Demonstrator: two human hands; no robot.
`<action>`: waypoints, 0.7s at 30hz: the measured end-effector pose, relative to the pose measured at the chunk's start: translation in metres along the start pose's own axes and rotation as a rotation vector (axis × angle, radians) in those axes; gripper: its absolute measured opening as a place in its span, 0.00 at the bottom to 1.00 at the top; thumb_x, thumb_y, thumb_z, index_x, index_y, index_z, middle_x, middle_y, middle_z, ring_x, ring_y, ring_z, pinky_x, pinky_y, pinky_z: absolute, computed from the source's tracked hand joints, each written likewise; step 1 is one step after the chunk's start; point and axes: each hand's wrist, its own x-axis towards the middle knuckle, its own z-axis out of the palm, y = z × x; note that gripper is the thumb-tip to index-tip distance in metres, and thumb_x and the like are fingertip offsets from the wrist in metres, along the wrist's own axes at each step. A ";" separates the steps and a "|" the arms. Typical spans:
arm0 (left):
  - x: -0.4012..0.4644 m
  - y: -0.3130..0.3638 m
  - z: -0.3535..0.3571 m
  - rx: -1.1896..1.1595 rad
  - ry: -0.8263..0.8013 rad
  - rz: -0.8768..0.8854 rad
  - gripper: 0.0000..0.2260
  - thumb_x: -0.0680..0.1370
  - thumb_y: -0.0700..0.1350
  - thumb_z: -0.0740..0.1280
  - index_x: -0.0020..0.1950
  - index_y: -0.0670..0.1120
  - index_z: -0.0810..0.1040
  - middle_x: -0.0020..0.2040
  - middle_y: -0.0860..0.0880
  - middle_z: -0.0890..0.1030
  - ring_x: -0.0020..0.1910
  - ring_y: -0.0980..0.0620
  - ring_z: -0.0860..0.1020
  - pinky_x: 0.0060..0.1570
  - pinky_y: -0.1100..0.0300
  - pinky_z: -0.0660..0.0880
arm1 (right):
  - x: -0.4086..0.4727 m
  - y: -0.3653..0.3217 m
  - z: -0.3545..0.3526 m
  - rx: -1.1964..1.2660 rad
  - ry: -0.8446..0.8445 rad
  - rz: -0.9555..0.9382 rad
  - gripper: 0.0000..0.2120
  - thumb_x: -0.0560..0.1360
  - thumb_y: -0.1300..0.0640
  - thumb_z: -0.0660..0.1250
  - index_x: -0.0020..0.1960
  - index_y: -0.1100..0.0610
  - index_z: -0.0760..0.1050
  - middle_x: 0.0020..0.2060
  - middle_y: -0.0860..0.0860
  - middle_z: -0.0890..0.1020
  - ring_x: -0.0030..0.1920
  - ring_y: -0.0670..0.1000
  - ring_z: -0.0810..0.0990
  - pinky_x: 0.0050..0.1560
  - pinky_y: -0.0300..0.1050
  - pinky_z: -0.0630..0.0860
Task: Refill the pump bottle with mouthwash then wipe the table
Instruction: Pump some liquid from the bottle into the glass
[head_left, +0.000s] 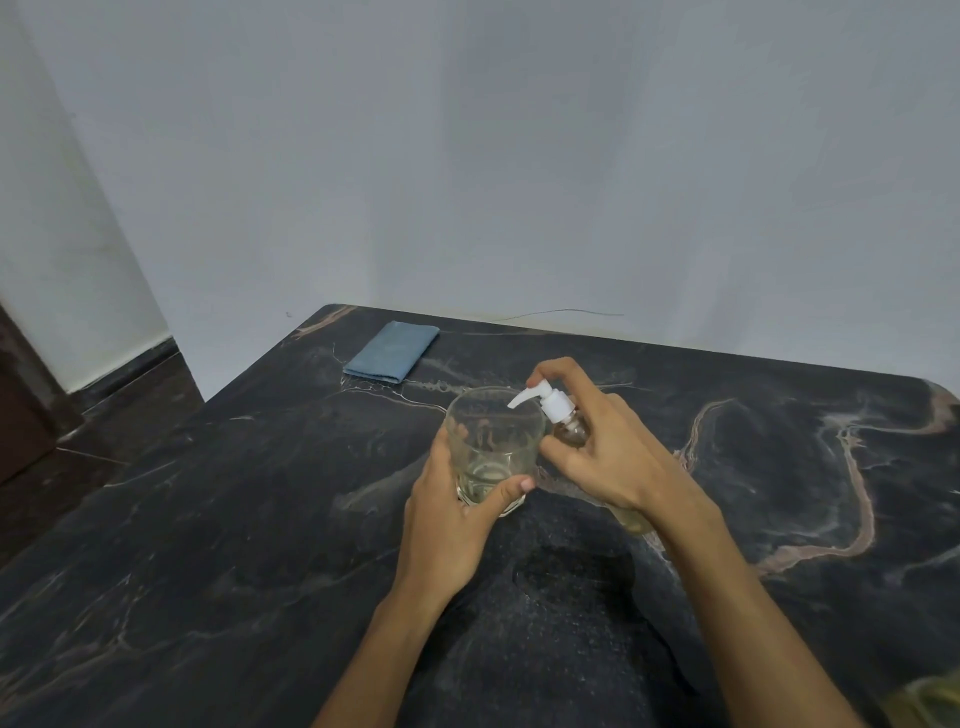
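Filling most of the lower view: dark marble table (260, 519), black with pale and rust veins, heaviest on the right half. Far edge butts a plain grey-white wall (519, 156); thin wire (566, 312) lies along that joint. Table's left edge runs diagonally from far corner toward the near left, beyond it dark floor (140, 395) and a black skirting strip at the wall foot. Far-right corner is rounded.

Folded blue cloth (392, 351) lies flat near the far-left corner, well apart from the hands.

Mid-table: clear glass tumbler (491, 449), upright, a little pale liquid at the bottom. Left hand (449, 525) grips it low, thumb on the near side, fingers curled round the far-left side.

Pump bottle (569, 428) just right of the glass, tilted, white pump head's nozzle over the rim. Right hand (605, 452) curls round the bottle, index finger hooked over the pump top. Bottle's lower body mostly hidden by the hand.

Yellowish blurred object (935, 701) at the near-right frame corner, can't tell what.
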 end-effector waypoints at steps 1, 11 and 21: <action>0.000 0.000 0.000 0.002 0.001 0.000 0.31 0.60 0.72 0.69 0.56 0.82 0.54 0.54 0.82 0.66 0.53 0.78 0.70 0.50 0.70 0.67 | 0.000 -0.001 0.000 0.002 -0.001 -0.004 0.23 0.70 0.58 0.64 0.56 0.36 0.62 0.27 0.51 0.74 0.25 0.52 0.71 0.27 0.53 0.73; 0.000 0.002 0.000 0.009 -0.004 0.014 0.31 0.61 0.71 0.70 0.56 0.82 0.55 0.53 0.83 0.66 0.52 0.79 0.70 0.50 0.70 0.67 | 0.001 -0.002 -0.004 0.023 -0.054 -0.026 0.42 0.72 0.61 0.64 0.71 0.28 0.47 0.24 0.50 0.75 0.23 0.49 0.68 0.29 0.46 0.72; 0.000 0.000 0.000 0.012 -0.011 0.000 0.32 0.60 0.71 0.70 0.56 0.82 0.54 0.54 0.82 0.66 0.54 0.77 0.70 0.53 0.68 0.68 | 0.000 -0.002 -0.002 0.048 0.009 0.001 0.20 0.70 0.55 0.62 0.57 0.36 0.64 0.28 0.46 0.76 0.23 0.44 0.68 0.26 0.40 0.69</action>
